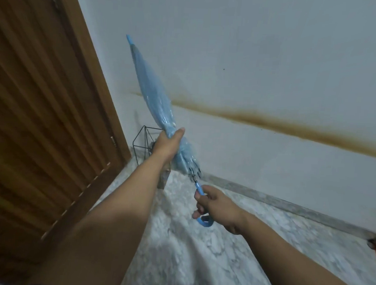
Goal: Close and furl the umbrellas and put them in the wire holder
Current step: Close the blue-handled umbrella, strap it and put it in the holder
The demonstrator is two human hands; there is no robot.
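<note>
A pale wall fills most of the view, crossed by a smeared brown stain that slopes down to the right. At the left stands a brown wooden door with slatted panels, and below lies a grey-white marbled floor edged by a grey skirting strip. Two bare forearms reach in from the bottom edge. Between the hands, held in the air and tilted with its tip up toward the left, is the light blue umbrella, its canopy closed and gathered into a narrow bundle, the rib ends bunched near the lower end. The left hand is wrapped around the lower part of the canopy, fingers closed tightly on the fabric. The right hand holds the blue curved handle, fingers curled around it. Behind the left hand, in the corner by the door, stands the black wire holder, partly hidden by that hand; the umbrella is above it, not inside.
</note>
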